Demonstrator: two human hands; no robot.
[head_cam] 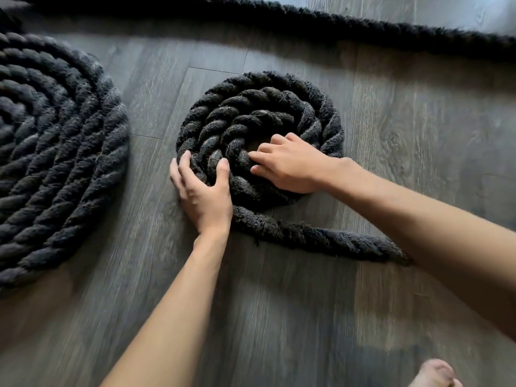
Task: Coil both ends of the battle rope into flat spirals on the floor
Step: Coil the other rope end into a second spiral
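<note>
A thick black twisted battle rope lies on a grey wood-plank floor. A small flat spiral (262, 115) of about three turns sits in the middle. My left hand (205, 191) grips its near-left outer edge, fingers curled over the rope. My right hand (290, 166) presses on the inner turns near the centre, fingers bent on the rope. From under the spiral a loose tail (321, 238) runs right, passing beneath my right forearm. A much larger finished spiral (53, 152) lies flat at the left edge.
A straight stretch of the same rope (307, 26) runs across the top of the view. The plank floor (279, 317) is bare in front of the coils. A bare toe (435, 372) shows at the bottom right.
</note>
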